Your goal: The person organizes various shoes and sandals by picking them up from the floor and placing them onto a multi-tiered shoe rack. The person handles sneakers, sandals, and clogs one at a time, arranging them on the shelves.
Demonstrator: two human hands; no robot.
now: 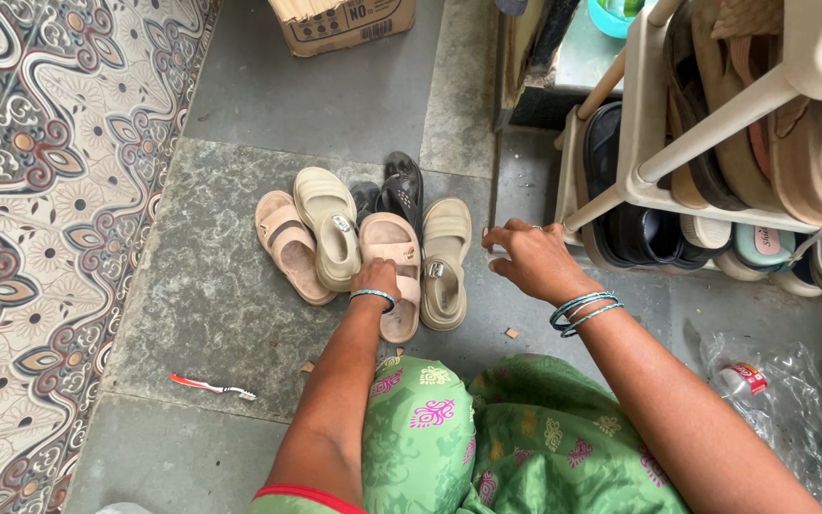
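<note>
The left hand (378, 279) rests on a pink sandal (394, 271), its fingers curled down over the strap area and hidden from the camera, so whether they grip the sandal or only press on it cannot be told. A blue bangle sits at that wrist. The right hand (532, 259) hovers over bare floor just right of the sandals, palm down, fingers (499, 240) loosely bent and spread, holding nothing; its fingertips point toward the row of footwear. Several blue bangles (584, 311) circle that wrist.

The pink sandal lies in the middle of a cluster on the grey stone floor (221, 295). Touching it on the right is a beige sandal (444, 262) with a buckle. On its left is a second beige sandal (327, 227), and beyond that a second pink sandal (287, 246). Behind them lie black sandals (398, 186), partly covered.

To the right stands a white shoe rack (706, 124), its shelves packed with footwear. A crumpled plastic bottle (763, 385) lies on the floor below it. A red-and-white toothbrush (211, 385) lies near the left forearm. A patterned tiled floor (40, 190) runs along the left side, and a cardboard box (340, 21) sits at the top. Green printed cloth (487, 438) covers the person's lap.
</note>
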